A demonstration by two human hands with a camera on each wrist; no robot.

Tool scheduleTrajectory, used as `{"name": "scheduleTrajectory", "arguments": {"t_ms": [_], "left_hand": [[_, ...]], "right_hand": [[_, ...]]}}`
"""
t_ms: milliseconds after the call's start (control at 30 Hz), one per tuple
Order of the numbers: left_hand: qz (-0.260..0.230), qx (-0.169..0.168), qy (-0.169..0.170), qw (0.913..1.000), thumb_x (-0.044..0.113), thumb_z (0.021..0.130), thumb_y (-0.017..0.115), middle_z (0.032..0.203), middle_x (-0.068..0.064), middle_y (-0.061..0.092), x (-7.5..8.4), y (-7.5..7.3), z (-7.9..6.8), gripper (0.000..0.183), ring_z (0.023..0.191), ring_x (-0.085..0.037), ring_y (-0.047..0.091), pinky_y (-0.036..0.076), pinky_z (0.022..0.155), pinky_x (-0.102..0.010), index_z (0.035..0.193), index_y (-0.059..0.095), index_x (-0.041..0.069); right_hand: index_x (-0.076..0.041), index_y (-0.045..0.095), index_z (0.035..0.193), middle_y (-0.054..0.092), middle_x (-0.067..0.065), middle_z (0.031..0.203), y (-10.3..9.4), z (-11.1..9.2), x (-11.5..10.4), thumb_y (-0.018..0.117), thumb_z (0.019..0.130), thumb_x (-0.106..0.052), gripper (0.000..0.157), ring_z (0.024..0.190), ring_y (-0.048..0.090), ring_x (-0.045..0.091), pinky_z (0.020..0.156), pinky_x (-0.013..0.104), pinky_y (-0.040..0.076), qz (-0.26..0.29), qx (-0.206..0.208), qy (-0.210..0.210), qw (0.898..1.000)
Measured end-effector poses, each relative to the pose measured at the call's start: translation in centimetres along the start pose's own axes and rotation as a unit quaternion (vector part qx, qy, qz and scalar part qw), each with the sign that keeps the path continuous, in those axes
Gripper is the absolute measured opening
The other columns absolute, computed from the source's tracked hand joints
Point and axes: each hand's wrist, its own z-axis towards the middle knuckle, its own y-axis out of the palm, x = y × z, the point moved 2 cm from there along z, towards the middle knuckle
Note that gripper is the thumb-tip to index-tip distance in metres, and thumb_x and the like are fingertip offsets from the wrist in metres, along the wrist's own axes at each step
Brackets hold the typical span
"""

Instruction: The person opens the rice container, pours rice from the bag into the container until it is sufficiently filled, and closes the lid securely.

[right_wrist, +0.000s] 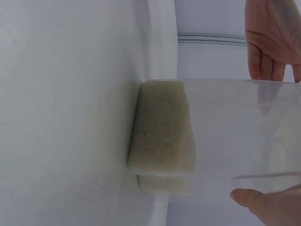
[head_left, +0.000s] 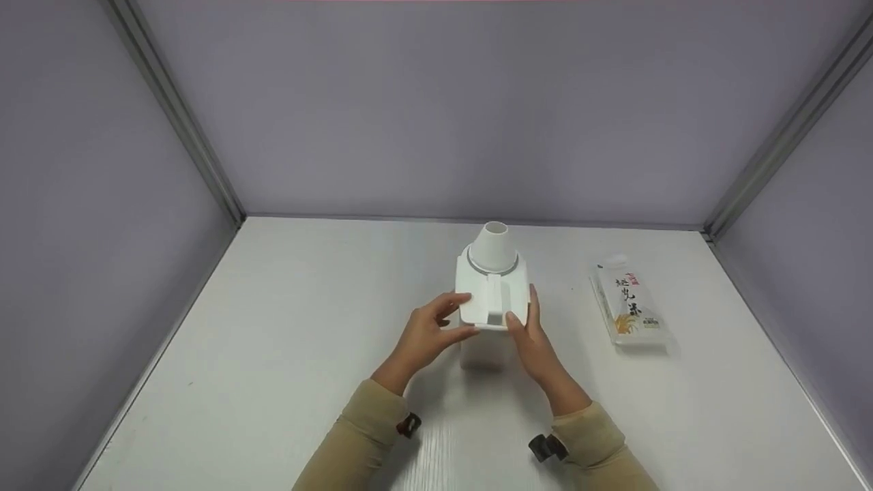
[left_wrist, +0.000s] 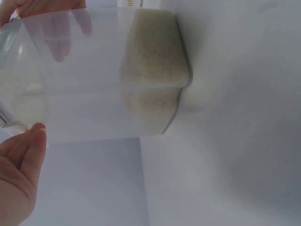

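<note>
A clear plastic rice container (left_wrist: pixel 89 108) stands upright on the table, with a layer of rice (right_wrist: pixel 160 127) in its bottom. On its top sits a white lid (head_left: pixel 472 279) with a cone-shaped spout (head_left: pixel 492 251) at the back and a raised strip in front. My left hand (head_left: pixel 424 333) grips the lid's left side, fingertips on its top and thumb at the front edge. At the right front corner, my right hand (head_left: pixel 537 348) holds it with the thumb near the front rim and fingers along the side. The palm sides are partly hidden in the head view.
To the right lies a plastic rice bag (head_left: pixel 631 303) with printed lettering. The white table (head_left: pixel 307 327) is bordered by grey panels (head_left: pixel 436 109) at the back and both sides. Dark wrist devices (head_left: pixel 548 447) sit by the sleeves.
</note>
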Motion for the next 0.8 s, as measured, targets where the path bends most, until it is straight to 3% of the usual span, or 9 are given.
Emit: {"name": "scheduleTrajectory", "arguments": {"t_ms": [367,600,800], "left_hand": [[-0.007,-0.001,-0.012,0.9999,0.04,0.075,0.076,0.133,-0.002,0.052,-0.5,0.1,0.8,0.056,0.12,-0.022,0.051,0.047,0.091,-0.038,0.125,0.058,0.021],[-0.026,0.0,-0.012,0.9996,0.038,0.075,0.076,0.134,-0.002,0.052,-1.4,0.5,1.5,0.055,0.121,-0.023,0.049,0.045,0.094,-0.04,0.124,0.058,0.021],[-0.051,0.001,-0.021,0.9985,0.036,0.074,0.078,0.134,-0.002,0.051,-2.2,0.9,2.1,0.056,0.122,-0.024,0.048,0.043,0.095,-0.042,0.124,0.059,0.021]], "right_hand": [[-0.015,-0.015,0.148,-0.007,0.012,0.155,-0.2,0.8,0.5,0.033,0.099,-0.038,0.072,0.141,0.001,0.03,0.11,0.051,0.012,0.002,-0.001,0.003,1.0],[-0.005,-0.015,0.146,-0.01,0.019,0.153,-0.4,0.6,-1.6,0.031,0.1,-0.027,0.069,0.14,0.0,0.035,0.11,0.052,0.012,-0.003,-0.012,0.018,1.0],[-0.008,-0.017,0.146,-0.009,0.018,0.154,-0.5,0.9,-1.6,0.03,0.101,-0.029,0.069,0.14,0.001,0.034,0.11,0.05,0.013,-0.008,-0.022,0.031,0.999]]}}
